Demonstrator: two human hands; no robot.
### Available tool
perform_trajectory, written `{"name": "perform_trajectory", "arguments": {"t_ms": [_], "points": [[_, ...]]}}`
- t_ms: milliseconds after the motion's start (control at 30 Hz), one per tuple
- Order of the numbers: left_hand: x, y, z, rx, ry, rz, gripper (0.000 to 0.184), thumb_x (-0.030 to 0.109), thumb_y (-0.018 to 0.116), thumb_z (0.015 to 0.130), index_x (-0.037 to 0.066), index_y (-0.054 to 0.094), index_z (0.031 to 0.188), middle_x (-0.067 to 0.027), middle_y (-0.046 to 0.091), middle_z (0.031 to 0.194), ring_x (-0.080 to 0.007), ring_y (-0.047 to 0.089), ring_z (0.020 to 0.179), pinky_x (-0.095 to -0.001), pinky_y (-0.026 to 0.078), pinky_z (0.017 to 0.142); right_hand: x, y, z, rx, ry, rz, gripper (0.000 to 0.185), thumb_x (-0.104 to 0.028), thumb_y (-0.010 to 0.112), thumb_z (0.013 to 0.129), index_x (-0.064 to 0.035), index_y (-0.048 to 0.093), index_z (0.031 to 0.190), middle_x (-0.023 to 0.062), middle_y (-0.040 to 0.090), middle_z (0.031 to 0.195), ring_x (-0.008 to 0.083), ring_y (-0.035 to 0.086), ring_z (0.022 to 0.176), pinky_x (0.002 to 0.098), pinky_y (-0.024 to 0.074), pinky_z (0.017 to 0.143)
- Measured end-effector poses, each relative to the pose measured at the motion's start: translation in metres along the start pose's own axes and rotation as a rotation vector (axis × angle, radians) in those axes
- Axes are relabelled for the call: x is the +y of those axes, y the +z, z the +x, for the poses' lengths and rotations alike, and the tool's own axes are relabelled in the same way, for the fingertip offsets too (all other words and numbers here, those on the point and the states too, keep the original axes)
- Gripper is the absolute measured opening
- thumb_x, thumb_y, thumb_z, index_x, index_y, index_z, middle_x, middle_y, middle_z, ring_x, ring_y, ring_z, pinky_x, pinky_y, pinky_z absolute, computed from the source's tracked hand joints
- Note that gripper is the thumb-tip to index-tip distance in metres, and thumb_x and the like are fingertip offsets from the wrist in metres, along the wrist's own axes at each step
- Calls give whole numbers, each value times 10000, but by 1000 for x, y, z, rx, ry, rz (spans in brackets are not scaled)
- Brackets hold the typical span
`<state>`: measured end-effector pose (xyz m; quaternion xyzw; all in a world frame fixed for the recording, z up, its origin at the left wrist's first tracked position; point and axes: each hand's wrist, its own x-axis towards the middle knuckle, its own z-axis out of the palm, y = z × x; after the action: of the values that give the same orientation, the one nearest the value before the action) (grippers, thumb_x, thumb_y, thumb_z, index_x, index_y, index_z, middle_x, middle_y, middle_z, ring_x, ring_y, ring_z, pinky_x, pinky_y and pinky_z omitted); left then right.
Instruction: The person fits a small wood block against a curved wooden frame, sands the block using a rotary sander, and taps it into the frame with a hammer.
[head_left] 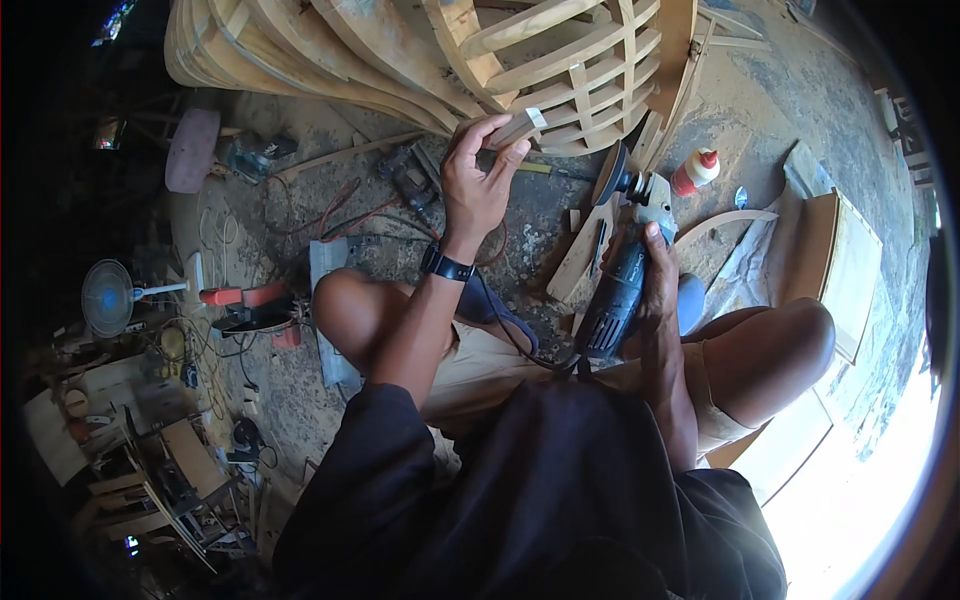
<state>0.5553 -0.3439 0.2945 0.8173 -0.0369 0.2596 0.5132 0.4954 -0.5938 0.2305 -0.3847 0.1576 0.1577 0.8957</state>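
Raised in front of the wooden frame, my left hand (475, 195) pinches a small wooden block (517, 129) between thumb and fingers. A dark watch is on that wrist. My right hand (660, 272) is wrapped round the body of an angle grinder (618, 290), which points away from me. The grinder's round disc (607, 176) stands on edge, to the right of the block and apart from it. Whether the disc spins, I cannot tell. A cord runs from the grinder's rear end by my lap.
A large curved wooden frame (575, 75) with slats stands ahead. A red-capped glue bottle (695, 172) and wood offcuts (577, 262) lie nearby on the dusty floor. At left are a fan (108, 297), cords and tools; a wooden box (850, 270) is at right.
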Motion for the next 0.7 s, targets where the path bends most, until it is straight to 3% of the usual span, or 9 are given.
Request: {"name": "perform_trajectory", "arguments": {"t_ms": [33,100,167,233,267,533,700], "points": [[1,7,8,-14,13,7,330,170,809,897,19,687,1163,-115,687,1102,-256,677,1027,-371,527,919,-2,0,0,21,-9,3,596,-442,791,888,-48,517,1241,92,632,866,196,668,655,341,616,590],[6,25,24,22,-82,-318,314,161,791,917,-10,667,1149,-122,699,1102,-246,694,1020,-361,528,919,-6,1,-2,51,-23,13,599,-440,790,885,-52,510,1245,100,633,862,198,669,655,339,610,586],[10,39,43,38,-18,-286,344,189,784,930,-46,643,1138,-157,715,1119,-266,706,1021,-364,529,930,-12,2,-3,61,-78,8,599,-435,784,886,-52,502,1249,109,631,859,202,670,657,336,603,580],[20,49,61,75,109,120,401,226,786,929,-68,628,1153,-188,723,1131,-295,708,1031,-380,527,945,-13,-2,0,67,-95,31,605,-434,779,886,-47,494,1253,118,634,854,208,672,650,337,597,575],[14,58,67,77,107,96,397,197,758,960,-91,611,1188,-201,706,1157,-225,674,1116,-340,510,976,-14,-4,1,73,-101,33,609,-435,778,887,-44,490,1254,120,635,850,209,672,644,337,596,572],[2,89,81,117,116,110,414,245,742,970,-96,613,1168,-202,727,1104,-255,704,1016,-358,534,926,-19,-9,1,135,-123,30,568,-403,757,911,-27,485,1238,119,640,833,206,672,626,334,591,554],[-3,88,83,96,116,73,416,256,741,967,-96,623,1156,-182,735,1087,-225,700,994,-349,536,905,-19,-6,4,105,-141,65,527,-375,758,917,-24,497,1210,90,627,813,183,651,598,318,578,537]]}}
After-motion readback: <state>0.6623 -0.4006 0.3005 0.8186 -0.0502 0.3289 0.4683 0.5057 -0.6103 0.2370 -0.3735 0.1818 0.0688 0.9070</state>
